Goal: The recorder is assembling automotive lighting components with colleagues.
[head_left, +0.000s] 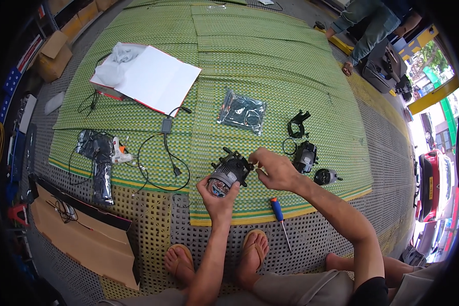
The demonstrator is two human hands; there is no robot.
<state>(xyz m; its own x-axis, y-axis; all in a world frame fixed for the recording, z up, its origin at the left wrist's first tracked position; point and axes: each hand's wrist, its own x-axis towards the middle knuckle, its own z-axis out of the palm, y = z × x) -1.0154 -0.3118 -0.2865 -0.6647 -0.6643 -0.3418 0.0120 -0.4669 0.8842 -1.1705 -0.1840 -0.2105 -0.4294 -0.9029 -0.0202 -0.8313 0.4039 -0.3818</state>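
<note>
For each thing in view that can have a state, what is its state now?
Left hand: closed around the finned black lamp unit, holding it up.
Right hand: fingertips pinching at the unit's edge.
Screwdriver: lying unused on the mat.
White box lid: open.
Foil bag: lying flat.

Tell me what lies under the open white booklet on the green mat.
A crumpled clear plastic bag lies at the left end of the white booklet, and a red-edged flat thing shows below it. What lies beneath the booklet's middle is covered.
</note>
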